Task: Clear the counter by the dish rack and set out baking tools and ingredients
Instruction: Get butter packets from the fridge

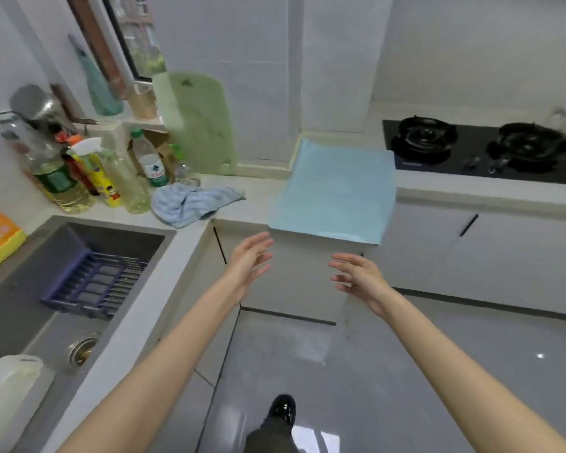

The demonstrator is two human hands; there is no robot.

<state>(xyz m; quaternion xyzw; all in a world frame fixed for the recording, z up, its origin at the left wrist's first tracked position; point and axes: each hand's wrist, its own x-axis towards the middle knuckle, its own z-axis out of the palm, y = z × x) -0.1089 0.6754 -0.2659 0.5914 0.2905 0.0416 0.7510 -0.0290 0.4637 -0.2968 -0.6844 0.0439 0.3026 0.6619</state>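
While both arms reach forward, the left hand and right hand hang with fingers spread, holding nothing. Beyond them at 12 o'clock, the blue mat lies on the surface; the dish rack sits at 9 o'clock.

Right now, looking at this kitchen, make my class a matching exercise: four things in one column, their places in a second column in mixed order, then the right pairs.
Things
1. blue mat
2. green cutting board
3. dish rack
4. striped cloth

Places
A. inside the sink
B. leaning upright against the wall
C. crumpled on the counter beside the bottles
D. flat on the counter, left of the stove

Pairs: 1-D, 2-B, 3-A, 4-C
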